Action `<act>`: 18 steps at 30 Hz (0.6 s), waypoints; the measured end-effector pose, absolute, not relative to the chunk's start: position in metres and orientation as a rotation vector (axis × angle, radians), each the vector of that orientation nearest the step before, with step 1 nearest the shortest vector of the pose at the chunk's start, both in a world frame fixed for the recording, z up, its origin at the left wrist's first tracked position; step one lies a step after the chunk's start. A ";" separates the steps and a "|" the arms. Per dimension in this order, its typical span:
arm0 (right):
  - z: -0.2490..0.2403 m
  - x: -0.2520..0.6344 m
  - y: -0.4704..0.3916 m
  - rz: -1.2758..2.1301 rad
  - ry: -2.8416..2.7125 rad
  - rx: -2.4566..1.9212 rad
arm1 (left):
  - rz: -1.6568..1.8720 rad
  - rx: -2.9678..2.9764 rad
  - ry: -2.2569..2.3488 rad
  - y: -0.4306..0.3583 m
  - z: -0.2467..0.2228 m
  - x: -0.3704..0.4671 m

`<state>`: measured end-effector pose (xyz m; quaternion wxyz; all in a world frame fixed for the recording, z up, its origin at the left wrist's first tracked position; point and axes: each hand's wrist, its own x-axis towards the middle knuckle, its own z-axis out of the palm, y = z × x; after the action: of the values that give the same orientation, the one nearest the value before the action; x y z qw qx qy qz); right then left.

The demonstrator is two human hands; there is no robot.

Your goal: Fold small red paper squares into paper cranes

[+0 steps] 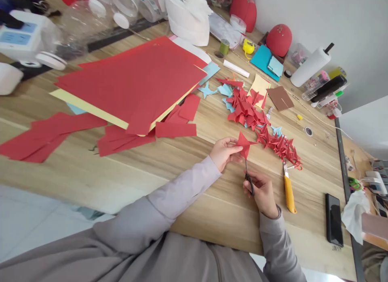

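Our left hand (222,152) pinches a folded red paper star (243,144) above the wooden surface (188,169); at its five o'clock, our right hand (263,193) keeps a closed grip on small scissors (248,177) (blades up at the star).

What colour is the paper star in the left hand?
Red: the paper star held by the left hand, seen in the head view.

Bright, even daylight; soft shadows, tilted view, blurred warped edges.
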<state>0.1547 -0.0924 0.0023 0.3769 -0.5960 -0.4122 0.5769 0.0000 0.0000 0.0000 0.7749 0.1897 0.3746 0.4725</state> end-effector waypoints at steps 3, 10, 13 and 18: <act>0.002 0.153 -0.093 1.478 -1.056 -1.536 | 1.087 0.419 0.818 0.001 -0.001 -0.001; -0.003 0.175 -0.092 0.782 -1.200 -1.820 | 1.141 0.430 0.808 0.004 -0.002 -0.003; -0.002 0.191 -0.091 0.183 -1.465 -2.131 | 1.131 0.444 0.805 0.004 -0.002 -0.003; 0.008 0.193 -0.096 -0.170 -1.551 -2.624 | 1.107 0.478 0.799 0.002 -0.003 -0.003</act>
<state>0.1929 -0.0960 0.0084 0.0444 -0.8586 -0.5077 -0.0556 -0.0031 0.0024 -0.0025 0.7497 0.2186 0.3655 0.5065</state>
